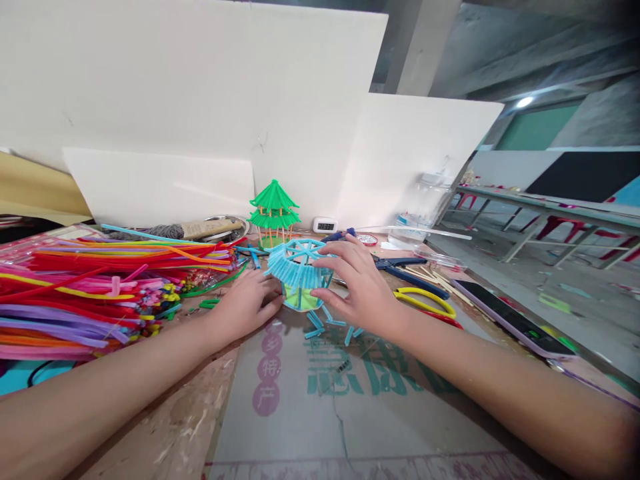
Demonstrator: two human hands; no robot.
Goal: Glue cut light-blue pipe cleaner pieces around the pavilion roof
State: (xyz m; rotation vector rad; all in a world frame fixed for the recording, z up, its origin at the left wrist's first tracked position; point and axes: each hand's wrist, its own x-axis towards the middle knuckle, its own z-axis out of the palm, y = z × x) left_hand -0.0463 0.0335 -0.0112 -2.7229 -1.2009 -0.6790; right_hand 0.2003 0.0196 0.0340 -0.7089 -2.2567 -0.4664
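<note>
Soft, even light | lit lamp (525, 102) upper right | far right stretched, blurred | upper-right corner dark

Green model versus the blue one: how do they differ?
The green model has two roof tiers, the blue model one. Green's roof rises to a point; blue's has an open, spoked top. Green stands farther back; blue sits between left hand and right hand. Both have roofs on posts.

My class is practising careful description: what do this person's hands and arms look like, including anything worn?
Both the left hand and right hand are bare, without gloves. The left forearm and right forearm show no sleeves, watch or bracelet as far as the picture reaches. Fingernail details are too small to tell.
</note>
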